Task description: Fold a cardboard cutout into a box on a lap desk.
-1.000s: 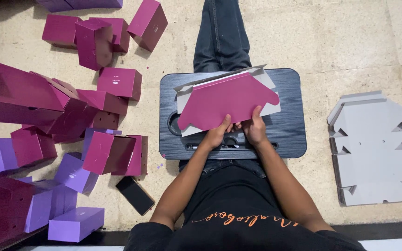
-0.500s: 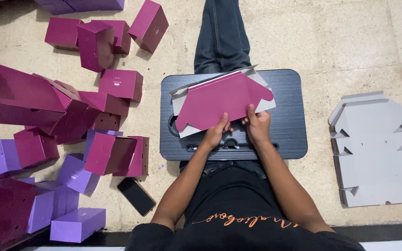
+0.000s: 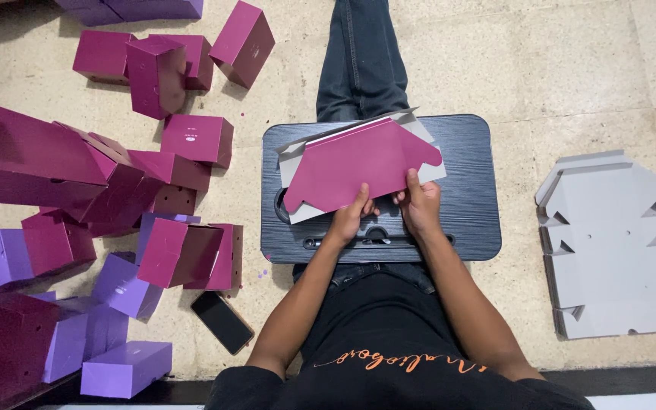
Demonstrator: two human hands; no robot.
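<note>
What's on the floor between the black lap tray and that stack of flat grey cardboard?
Nothing: in the head view, only bare floor separates the tray from the grey stack.

You wear a black short-sleeved cotton T-shirt (image 3: 389, 342) with a line of orange cursive lettering (image 3: 400, 361) running across the chest, at 6 o'clock in the head view. Your forearms are bare from the sleeve hems down, with no watch, band or ring visible on your left hand (image 3: 352, 216) or right hand (image 3: 421, 206). Dark blue denim jeans (image 3: 360, 64) cover your leg, stretching toward 12 o'clock.
</note>
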